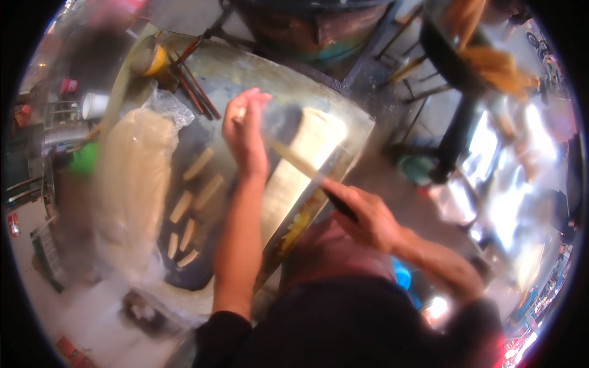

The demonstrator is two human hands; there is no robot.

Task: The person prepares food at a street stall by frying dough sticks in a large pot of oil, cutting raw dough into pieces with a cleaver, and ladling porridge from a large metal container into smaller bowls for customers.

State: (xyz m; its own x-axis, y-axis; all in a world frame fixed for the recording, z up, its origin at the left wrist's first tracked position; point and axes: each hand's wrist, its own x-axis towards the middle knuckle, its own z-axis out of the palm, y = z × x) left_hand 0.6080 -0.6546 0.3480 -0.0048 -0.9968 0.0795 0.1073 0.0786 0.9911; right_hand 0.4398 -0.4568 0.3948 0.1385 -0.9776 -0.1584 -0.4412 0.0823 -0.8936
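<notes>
My right hand [368, 214] grips a knife by its dark handle [341, 207]. The knife's blade [294, 159] points up and left across a long, flat strip of pale dough [294, 184]. My left hand [246, 131] is raised left of the strip's far part, fingers curled; blur hides whether anything is in them. Several short dough strips [181, 207] lie apart on the worktable [267, 73], left of my left forearm. Farther left, a large, long mass of dough [135, 184] rests under clear plastic film [170, 108].
Dark red-brown sticks [193, 87] lie near a yellow-rimmed container [154, 60] at the table's far left. Beyond the far edge stands a large round vessel [317, 32]. Yellowish bits [299, 221] line the near edge. At right, a dark pan-like vessel [444, 55] holds brown-orange pieces [494, 66].
</notes>
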